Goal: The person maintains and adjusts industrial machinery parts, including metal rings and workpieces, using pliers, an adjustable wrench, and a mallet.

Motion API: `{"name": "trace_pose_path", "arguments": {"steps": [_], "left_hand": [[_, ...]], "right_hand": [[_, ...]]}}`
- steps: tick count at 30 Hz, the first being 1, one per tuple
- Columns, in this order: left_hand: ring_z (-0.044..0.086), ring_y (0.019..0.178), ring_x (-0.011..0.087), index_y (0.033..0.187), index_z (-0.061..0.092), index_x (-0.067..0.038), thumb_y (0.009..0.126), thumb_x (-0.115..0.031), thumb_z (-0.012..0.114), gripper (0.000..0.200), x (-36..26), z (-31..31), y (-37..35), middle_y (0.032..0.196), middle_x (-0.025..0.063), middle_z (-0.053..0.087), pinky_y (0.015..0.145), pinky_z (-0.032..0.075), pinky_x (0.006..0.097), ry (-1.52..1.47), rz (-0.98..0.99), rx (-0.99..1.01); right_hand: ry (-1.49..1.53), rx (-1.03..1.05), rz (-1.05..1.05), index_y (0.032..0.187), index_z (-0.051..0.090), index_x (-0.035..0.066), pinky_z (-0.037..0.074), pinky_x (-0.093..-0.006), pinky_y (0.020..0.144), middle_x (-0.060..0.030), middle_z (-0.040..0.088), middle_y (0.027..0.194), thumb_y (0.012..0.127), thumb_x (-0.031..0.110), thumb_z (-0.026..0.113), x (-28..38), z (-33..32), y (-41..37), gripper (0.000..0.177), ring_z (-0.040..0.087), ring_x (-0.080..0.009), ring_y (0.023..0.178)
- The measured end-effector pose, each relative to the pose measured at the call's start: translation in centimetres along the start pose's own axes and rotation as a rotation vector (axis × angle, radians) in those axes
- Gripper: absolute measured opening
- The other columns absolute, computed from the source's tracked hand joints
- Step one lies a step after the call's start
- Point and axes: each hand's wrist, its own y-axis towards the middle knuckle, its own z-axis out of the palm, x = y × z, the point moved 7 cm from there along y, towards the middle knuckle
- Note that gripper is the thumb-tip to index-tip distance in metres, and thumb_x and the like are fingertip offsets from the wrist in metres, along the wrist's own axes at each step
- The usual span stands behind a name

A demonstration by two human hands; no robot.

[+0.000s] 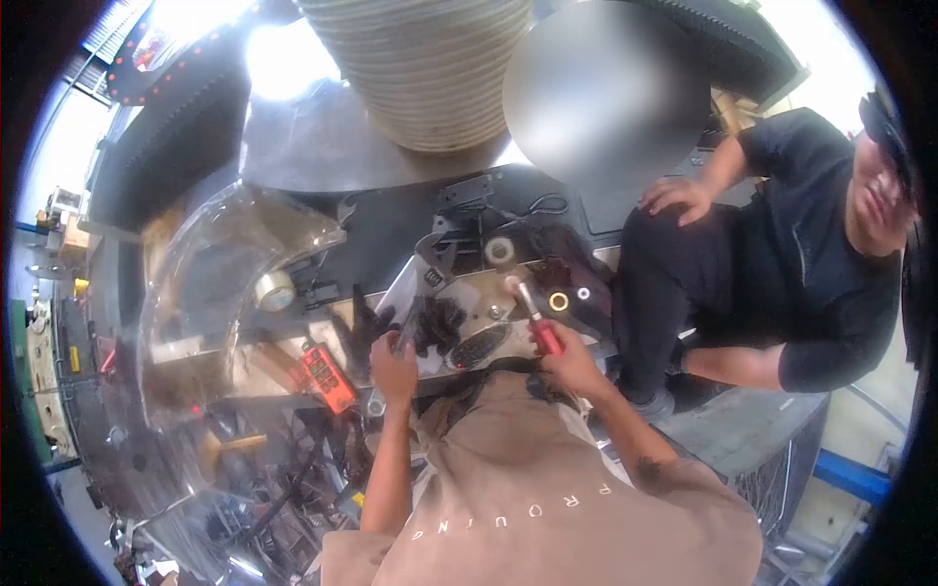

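My right hand is closed around the red handle of a tool, which has a pale metal shaft and a small round tip pointing up and away. My left hand is closed on a thin greyish piece whose kind I cannot make out. Just beyond it lies a heap of dark, crumpled material. Between my hands rests a black speckled oval piece. A yellow ring and a white ring sit to the right of the tool's shaft.
An orange handheld controller with buttons lies left of my left hand. Tape rolls and clear plastic sheeting are further left. A large ribbed cylinder stands behind the bench. To the right sits another person in dark clothes.
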Motion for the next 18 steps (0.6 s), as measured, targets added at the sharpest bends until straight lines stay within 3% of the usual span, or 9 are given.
{"name": "trace_pose_path", "arguments": {"steps": [2, 4, 6, 7, 8, 13, 15, 16, 18], "left_hand": [[0.064, 0.107, 0.0314, 0.115, 0.066, -0.004, 0.082, -0.023, 0.082, 0.041, -1.9, 0.3, -0.3, 0.11, 0.0142, 0.068, 0.094, 0.048, 0.0433, 0.004, 0.024, 0.018], [0.057, 0.118, 0.0369, 0.121, 0.064, -0.002, 0.082, -0.027, 0.083, 0.05, -0.9, 1.8, -1.6, 0.116, 0.0171, 0.066, 0.102, 0.041, 0.0492, 0.066, 0.19, -0.11], [0.051, 0.127, 0.0429, 0.126, 0.06, 0.002, 0.089, -0.03, 0.075, 0.051, -2.4, 4.5, -2.1, 0.131, 0.0229, 0.06, 0.11, 0.036, 0.0551, 0.273, 0.267, -0.145], [0.045, 0.134, 0.0453, 0.134, 0.055, 0.004, 0.09, -0.033, 0.073, 0.06, -6.7, 3.5, -0.7, 0.137, 0.0245, 0.056, 0.115, 0.032, 0.0568, 0.152, 0.03, 0.172], [0.047, 0.133, 0.0451, 0.138, 0.051, 0.003, 0.086, -0.032, 0.076, 0.067, -6.9, 5.3, -0.6, 0.142, 0.0277, 0.05, 0.112, 0.04, 0.0552, 0.249, 0.177, 0.134], [0.054, 0.125, 0.0418, 0.133, 0.055, 0.004, 0.083, -0.022, 0.075, 0.059, -7.0, 6.1, 1.9, 0.132, 0.0251, 0.057, 0.103, 0.046, 0.0496, 0.499, 0.047, 0.165], [0.061, 0.112, 0.0422, 0.125, 0.062, 0.007, 0.09, -0.027, 0.069, 0.049, -1.7, 6.7, 4.3, 0.12, 0.0262, 0.065, 0.098, 0.047, 0.0522, 0.062, -0.023, 0.142], [0.064, 0.108, 0.041, 0.118, 0.065, 0.009, 0.091, -0.022, 0.065, 0.041, -3.0, 4.4, 4.4, 0.111, 0.0259, 0.067, 0.097, 0.047, 0.0486, 0.056, 0.029, 0.005], [0.063, 0.109, 0.0403, 0.122, 0.063, 0.009, 0.093, -0.021, 0.062, 0.041, -3.8, 1.1, 5.2, 0.114, 0.0246, 0.067, 0.098, 0.048, 0.0474, -0.158, -0.048, 0.023]], "right_hand": [[0.016, 0.032, 0.223, 0.13, 0.059, 0.004, 0.051, -0.0295, 0.087, -0.0053, 0.062, 0.108, 0.076, -0.006, 0.055, -2.2, 0.4, -0.1, 0.055, 0.061, -0.0158, 0.097], [-0.322, 0.027, -0.106, 0.133, 0.056, 0.003, 0.052, -0.0391, 0.093, -0.0139, 0.067, 0.119, 0.091, 0.01, 0.053, -0.5, 2.3, 0.5, 0.043, 0.064, -0.0242, 0.108], [-0.325, 0.037, -0.1, 0.132, 0.056, 0.002, 0.048, -0.0418, 0.101, -0.0205, 0.065, 0.122, 0.092, 0.017, 0.057, -2.7, 2.6, 1.6, 0.043, 0.062, -0.0345, 0.115], [-0.333, -0.017, -0.143, 0.132, 0.055, 0.002, 0.049, -0.0405, 0.096, -0.0205, 0.066, 0.118, 0.088, 0.018, 0.061, -2.1, 1.9, 1.5, 0.048, 0.063, -0.0348, 0.112], [-0.302, -0.009, -0.125, 0.13, 0.056, 0.002, 0.049, -0.041, 0.093, -0.0202, 0.065, 0.114, 0.086, 0.018, 0.063, 0.9, 0.8, 0.2, 0.047, 0.063, -0.0339, 0.109], [-0.199, -0.023, -0.208, 0.12, 0.057, 0.003, 0.049, -0.0419, 0.086, -0.0182, 0.064, 0.103, 0.081, 0.017, 0.066, 3.0, 0.4, -0.7, 0.042, 0.064, -0.0308, 0.099], [-0.162, -0.026, -0.156, 0.119, 0.057, 0.003, 0.049, -0.0399, 0.082, -0.0162, 0.063, 0.098, 0.08, 0.014, 0.066, 2.3, 1.0, 0.2, 0.041, 0.063, -0.0291, 0.093], [-0.173, -0.02, -0.112, 0.124, 0.057, 0.004, 0.049, -0.0378, 0.081, -0.0143, 0.063, 0.097, 0.078, 0.012, 0.065, 1.3, 1.0, 0.6, 0.047, 0.062, -0.0265, 0.092], [-0.141, -0.018, -0.094, 0.126, 0.056, 0.004, 0.049, -0.0369, 0.082, -0.0128, 0.063, 0.097, 0.079, 0.011, 0.065, 1.1, 0.9, 0.3, 0.049, 0.062, -0.0241, 0.092]]}}
